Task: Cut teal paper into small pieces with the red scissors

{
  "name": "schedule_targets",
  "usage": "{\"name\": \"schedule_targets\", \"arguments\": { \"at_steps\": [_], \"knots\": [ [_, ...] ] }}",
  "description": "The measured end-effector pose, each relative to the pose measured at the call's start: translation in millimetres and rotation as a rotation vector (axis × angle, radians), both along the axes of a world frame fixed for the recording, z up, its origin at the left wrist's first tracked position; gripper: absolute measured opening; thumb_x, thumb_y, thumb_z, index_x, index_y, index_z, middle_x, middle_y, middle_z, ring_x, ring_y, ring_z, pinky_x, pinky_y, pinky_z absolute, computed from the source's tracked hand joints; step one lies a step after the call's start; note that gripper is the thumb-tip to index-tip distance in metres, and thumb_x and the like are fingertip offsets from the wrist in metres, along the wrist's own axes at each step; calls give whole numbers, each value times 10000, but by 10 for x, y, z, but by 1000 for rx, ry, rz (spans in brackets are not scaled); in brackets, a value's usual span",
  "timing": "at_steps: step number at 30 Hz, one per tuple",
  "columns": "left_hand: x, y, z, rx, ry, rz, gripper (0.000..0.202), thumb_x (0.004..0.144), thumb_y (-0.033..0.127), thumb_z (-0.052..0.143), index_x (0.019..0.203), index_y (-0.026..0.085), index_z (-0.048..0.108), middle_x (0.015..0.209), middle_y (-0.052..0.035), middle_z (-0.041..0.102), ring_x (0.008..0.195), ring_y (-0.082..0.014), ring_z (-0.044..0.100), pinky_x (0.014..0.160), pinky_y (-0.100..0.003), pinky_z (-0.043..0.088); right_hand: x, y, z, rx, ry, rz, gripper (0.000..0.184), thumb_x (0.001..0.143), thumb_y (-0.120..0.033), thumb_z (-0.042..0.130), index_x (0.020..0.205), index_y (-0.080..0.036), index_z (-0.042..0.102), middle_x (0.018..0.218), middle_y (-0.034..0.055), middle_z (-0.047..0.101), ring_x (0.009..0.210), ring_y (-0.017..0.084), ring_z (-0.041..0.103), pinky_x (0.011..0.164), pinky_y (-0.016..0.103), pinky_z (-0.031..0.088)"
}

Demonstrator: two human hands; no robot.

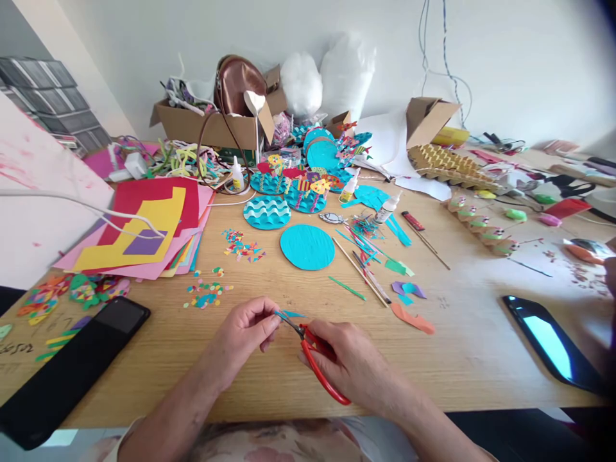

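Observation:
My right hand [353, 359] is wrapped around red-handled scissors [323, 380], whose blades point left toward my other hand. Thumb and fingers of my left hand [250, 328] pinch a small piece of blue paper [279, 314] at the blade tips. Part of that piece is hidden by the fingers. A blue paper sliver [293, 314] shows just behind the blades. Beyond my hands lies a round blue disc [307, 247]. Small coloured paper dots [209, 295] and triangles [243, 247] lie in loose piles to its left.
Coloured paper sheets [149, 202] and a black phone [115, 321] lie on the left. Glue bottles [387, 208], wooden sticks [360, 271] and paper scraps [412, 319] are ahead. Decorated blue discs [267, 213] stand farther back. Another phone [548, 340] and a person's hand [610, 276] are at right.

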State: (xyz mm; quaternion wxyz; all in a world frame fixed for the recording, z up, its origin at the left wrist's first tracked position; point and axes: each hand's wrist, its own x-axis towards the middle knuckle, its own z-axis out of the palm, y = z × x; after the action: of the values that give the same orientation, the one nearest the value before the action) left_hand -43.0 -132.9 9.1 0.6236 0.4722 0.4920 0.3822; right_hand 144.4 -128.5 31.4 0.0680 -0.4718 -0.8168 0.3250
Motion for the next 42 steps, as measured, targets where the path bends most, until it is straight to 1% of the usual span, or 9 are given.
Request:
{"name": "schedule_targets", "arguments": {
  "at_steps": [6,13,26,32,36,40,42],
  "knots": [
    [14,19,14,-12,-7,-26,159,738,302,529,681,155,512,525,69,425,453,-62,374,448,-186,314,19,-10,-14,15,-4,-5,182,814,-277,431,653,-192,415,533,-52,433,477,72,335,467,199,202],
    [33,17,38,-51,0,-13,179,708,318,551,658,151,512,518,65,435,450,-60,376,439,-183,315,33,-39,-65,38,6,-17,199,811,-275,440,635,-192,394,524,-52,425,467,72,324,468,196,205],
    [38,14,29,-75,-9,-5,197,706,339,563,653,154,518,514,64,442,453,-64,384,436,-182,331,5,-64,-44,57,-70,-60,168,793,-257,447,643,-183,454,549,-18,508,481,90,397,483,215,214],
    [40,4,-1,-80,-16,-6,210,699,347,575,642,153,520,495,65,444,445,-62,374,426,-179,324,24,-46,-93,60,-63,-67,166,790,-259,463,643,-182,476,554,-18,523,491,91,410,490,214,228],
    [13,-12,-30,-91,-15,31,198,712,338,572,666,148,541,520,50,479,473,-73,411,433,-182,332,15,-35,-109,12,30,-53,185,810,-257,448,642,-181,464,535,-35,483,473,78,378,479,206,237],
    [-17,-21,-31,-91,-37,77,185,727,323,572,690,142,562,539,36,519,500,-76,438,448,-178,335,22,-31,-95,-75,129,-46,242,842,-328,433,649,-182,446,540,-47,444,483,77,363,472,205,246],
    [-22,-23,-19,-109,-53,102,183,722,321,581,693,141,569,545,29,536,498,-75,447,442,-175,326,28,-29,-103,-138,183,-55,239,834,-332,450,647,-184,438,549,-49,433,495,79,362,477,207,253]
  ]
}}
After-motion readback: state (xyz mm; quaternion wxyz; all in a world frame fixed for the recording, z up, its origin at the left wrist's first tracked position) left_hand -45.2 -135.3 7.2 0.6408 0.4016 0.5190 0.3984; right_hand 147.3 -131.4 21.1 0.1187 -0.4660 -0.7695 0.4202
